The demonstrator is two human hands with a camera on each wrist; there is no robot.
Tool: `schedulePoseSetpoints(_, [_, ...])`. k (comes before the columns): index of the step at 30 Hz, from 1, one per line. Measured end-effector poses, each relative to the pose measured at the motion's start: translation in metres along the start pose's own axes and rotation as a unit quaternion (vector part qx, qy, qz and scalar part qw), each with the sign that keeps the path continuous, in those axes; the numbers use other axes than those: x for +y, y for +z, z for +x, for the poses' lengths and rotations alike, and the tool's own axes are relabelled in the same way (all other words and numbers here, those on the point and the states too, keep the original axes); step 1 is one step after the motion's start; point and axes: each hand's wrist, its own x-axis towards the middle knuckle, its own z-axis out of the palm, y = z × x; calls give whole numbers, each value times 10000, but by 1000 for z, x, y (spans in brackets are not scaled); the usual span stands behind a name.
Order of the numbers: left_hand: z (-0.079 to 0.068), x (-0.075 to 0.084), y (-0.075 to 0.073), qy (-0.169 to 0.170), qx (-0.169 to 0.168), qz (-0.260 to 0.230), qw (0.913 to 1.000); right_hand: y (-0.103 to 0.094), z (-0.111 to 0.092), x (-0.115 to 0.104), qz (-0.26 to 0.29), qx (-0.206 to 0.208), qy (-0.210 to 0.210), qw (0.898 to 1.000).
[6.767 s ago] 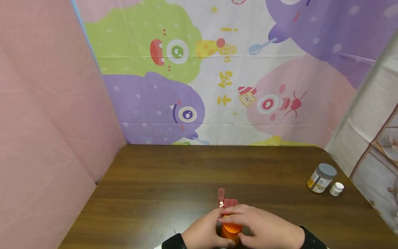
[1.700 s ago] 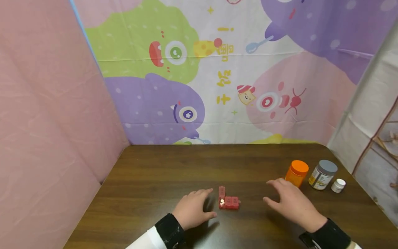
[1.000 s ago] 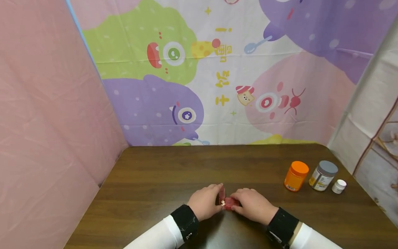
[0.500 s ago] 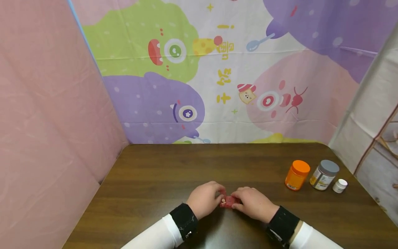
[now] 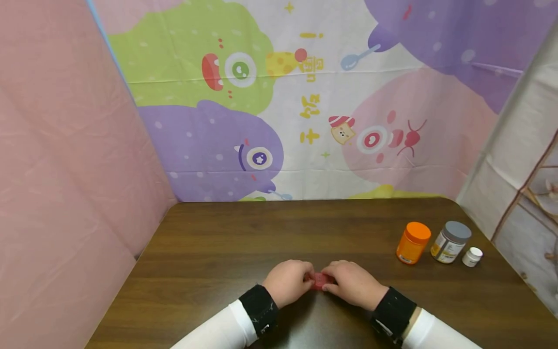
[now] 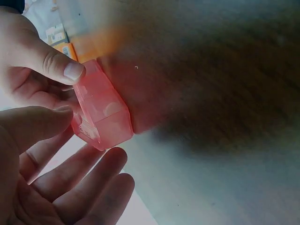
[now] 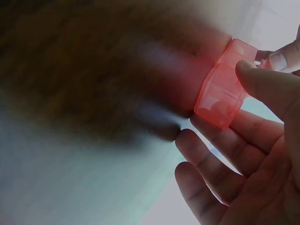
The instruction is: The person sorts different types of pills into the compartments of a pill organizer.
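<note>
- Red pill box (image 5: 321,281) lay between the fingers, long axis left to right!
- Left hand (image 5: 286,282) pinched one end!
- Right hand (image 5: 355,284) gripped the other, equally close!

Two bare hands (image 5: 287,282) (image 5: 356,286), three round lidded bottles (image 5: 413,245) (image 5: 449,246) (image 5: 472,258) (orange, grey-capped, small white), one translucent red plastic box (image 5: 320,281), one brown wood-grain tabletop (image 5: 244,232)

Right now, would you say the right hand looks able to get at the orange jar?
Probably yes, once the right hand lets go of the red box it grips; in the head view, nothing stands between that hand and the orange jar.
</note>
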Motion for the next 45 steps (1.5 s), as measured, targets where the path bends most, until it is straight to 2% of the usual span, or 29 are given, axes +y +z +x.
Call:
schedulePoseSetpoints(7, [-1, -2, 1, 165, -30, 112, 9998, 1, 1, 0, -11, -12, 48, 10000])
schedulePoseSetpoints(19, [-1, 2, 0, -12, 55, 130, 9999, -2, 1, -3, 33, -5, 104, 9999])
schedulePoseSetpoints(30, [-1, 0, 5, -203, -59, 143, 9997, 0, 2, -4, 59, -105, 170, 9998])
schedulePoseSetpoints(37, [-1, -1, 3, -323, -248, 44, 9992, 1, 2, -3, 31, -209, 187, 9996])
schedulePoseSetpoints(45, [0, -5, 2, -141, -235, -43, 9996, 1, 6, -1, 53, -251, 81, 9996])
